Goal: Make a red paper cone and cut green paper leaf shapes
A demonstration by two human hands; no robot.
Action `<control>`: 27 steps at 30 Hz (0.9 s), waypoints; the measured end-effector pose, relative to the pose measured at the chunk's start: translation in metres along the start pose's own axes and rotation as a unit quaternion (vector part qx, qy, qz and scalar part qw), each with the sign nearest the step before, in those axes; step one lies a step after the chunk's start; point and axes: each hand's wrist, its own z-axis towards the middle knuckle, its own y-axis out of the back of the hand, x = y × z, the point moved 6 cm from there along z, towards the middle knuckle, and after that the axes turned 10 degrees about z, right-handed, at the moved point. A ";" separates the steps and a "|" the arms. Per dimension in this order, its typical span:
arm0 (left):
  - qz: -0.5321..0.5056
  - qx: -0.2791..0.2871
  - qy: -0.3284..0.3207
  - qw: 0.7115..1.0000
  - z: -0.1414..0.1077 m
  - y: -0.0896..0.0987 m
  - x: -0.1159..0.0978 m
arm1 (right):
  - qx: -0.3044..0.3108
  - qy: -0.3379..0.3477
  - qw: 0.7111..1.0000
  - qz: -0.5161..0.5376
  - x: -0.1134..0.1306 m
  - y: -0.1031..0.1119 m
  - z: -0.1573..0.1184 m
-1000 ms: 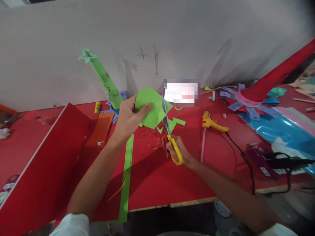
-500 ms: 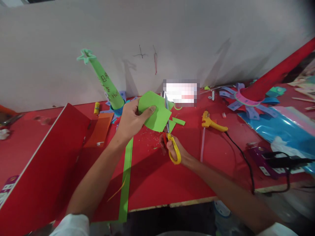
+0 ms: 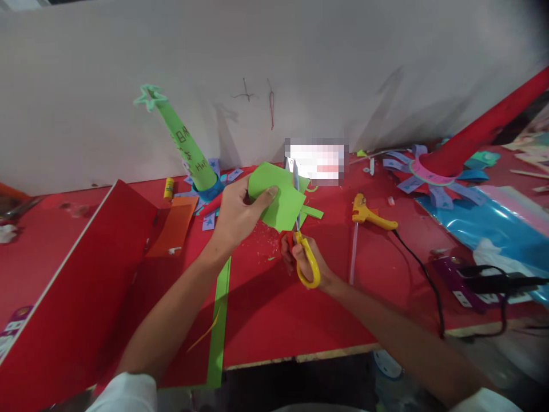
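Observation:
Above the red table, my left hand pinches a piece of green paper, thumb on its near face. Scissors with a yellow and a red handle are gripped in my right hand. Their blades point away from me and lie across the paper's right edge, where a corner stands beyond the blade. Under them a small green strip rests on the table. Part of the paper is hidden behind my left fingers.
A green paper cone with a star tip stands at the back left, by a glue stick. To the right lie a yellow glue gun and a purple power strip. A red board rises on the left.
Both hands have shifted slightly to the right, carrying the green paper and the scissors along. The blades still lie across the paper's right edge.

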 end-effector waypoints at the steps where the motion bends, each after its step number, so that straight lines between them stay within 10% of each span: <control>1: -0.006 -0.004 0.002 1.000 -0.001 -0.001 0.000 | -0.004 -0.002 1.000 0.003 -0.001 0.000 0.000; 14: -0.076 -0.008 0.036 0.996 -0.008 -0.016 0.005 | -0.071 -0.019 0.996 0.049 -0.008 -0.002 -0.006; 27: 0.016 0.022 -0.057 0.998 0.017 0.021 0.005 | -0.026 0.013 0.999 0.033 -0.004 -0.006 0.003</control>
